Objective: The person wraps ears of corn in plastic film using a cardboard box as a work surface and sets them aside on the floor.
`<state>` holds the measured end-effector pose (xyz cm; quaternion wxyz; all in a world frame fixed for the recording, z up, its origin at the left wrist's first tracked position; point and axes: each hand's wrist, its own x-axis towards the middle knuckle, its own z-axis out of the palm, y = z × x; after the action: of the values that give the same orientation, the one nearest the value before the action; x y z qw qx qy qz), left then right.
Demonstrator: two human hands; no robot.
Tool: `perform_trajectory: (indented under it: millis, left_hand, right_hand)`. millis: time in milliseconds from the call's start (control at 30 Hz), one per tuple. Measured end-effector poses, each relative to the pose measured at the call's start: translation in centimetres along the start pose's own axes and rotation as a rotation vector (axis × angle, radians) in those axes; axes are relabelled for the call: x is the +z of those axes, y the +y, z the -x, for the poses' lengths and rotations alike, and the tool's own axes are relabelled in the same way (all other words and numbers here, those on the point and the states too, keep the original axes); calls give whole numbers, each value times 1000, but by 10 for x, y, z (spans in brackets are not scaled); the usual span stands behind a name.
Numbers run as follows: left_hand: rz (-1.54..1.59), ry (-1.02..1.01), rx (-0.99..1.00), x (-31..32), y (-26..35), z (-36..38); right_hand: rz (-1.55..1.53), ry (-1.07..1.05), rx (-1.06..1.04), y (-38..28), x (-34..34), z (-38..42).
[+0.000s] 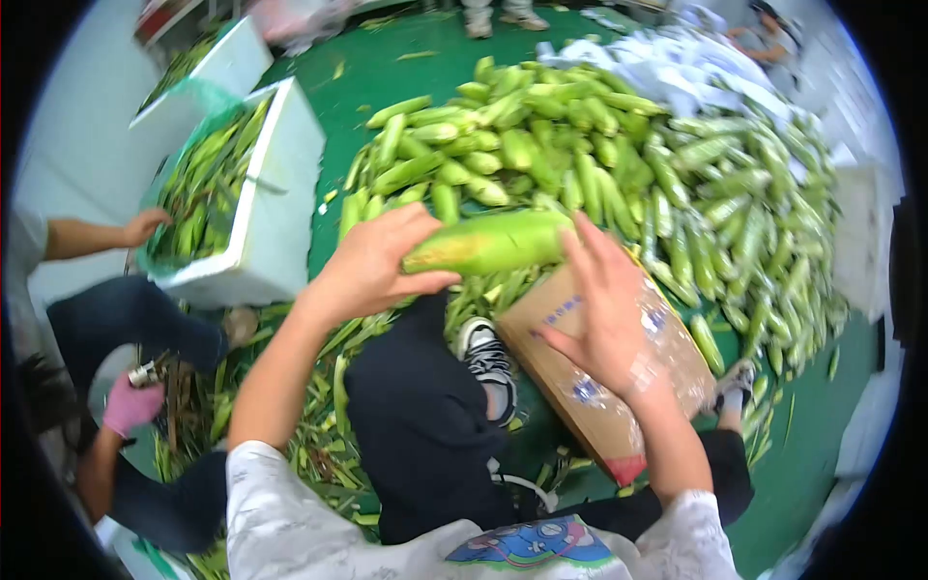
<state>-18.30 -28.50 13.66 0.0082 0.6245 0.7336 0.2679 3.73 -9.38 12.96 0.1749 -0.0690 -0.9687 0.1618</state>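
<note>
An ear of corn in its green husk (488,242) is held in the air above and just left of the far end of the cardboard box (565,387). Its long axis runs nearly level, crosswise before the person; the tapered, yellow-brown end points left and dips slightly, while the other end points right, towards the space above the box. The left hand (387,253) pinches the tapered end between thumb and fingers. The right hand (604,290), over the box, has its thumb spread away from its extended fingers, whose tips lie at the right end; whether they press on it, I cannot tell.

The green floor (793,425) spreads around the box, and husk scraps (319,440) litter it to the box's left. Beyond the box lies a heap of unwrapped ears (541,126), with plastic-wrapped ears (735,222) to its right and white plastic sheeting (667,68) behind. Well left of the box stands a white foam crate (285,232) of leaves, beside a co-worker wearing a pink glove (133,401).
</note>
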Motion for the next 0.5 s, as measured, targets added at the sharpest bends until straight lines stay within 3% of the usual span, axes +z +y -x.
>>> perform_trajectory:
  millis: [67,133,200,267,333,367,433,500]
  left_hand:
    - [109,-116,224,-14,51,-38]
    - [421,-118,241,-5,92,-59]
    - [1246,-155,-203,29,134,-55]
    - [1172,-193,-132,85,155,-40]
    - [1381,-265,-278,118,178,-28]
    - [1381,-301,-282,131,185,-19]
    - [1671,-176,-385,152,196,-6]
    - [1568,-204,-393,164,209,6]
  right_hand:
    - [115,136,-15,-9,-8,11]
    - [-55,343,119,-11,-18,37]
    - [-205,552,288,-28,-13,71]
    - [-311,509,409,-46,-10,107]
    - [-499,509,412,-55,-11,134]
    - [-501,523,443,-53,-17,149]
    - [-325,484,514,-42,-35,177]
    - [-411,491,493,-35,-56,184]
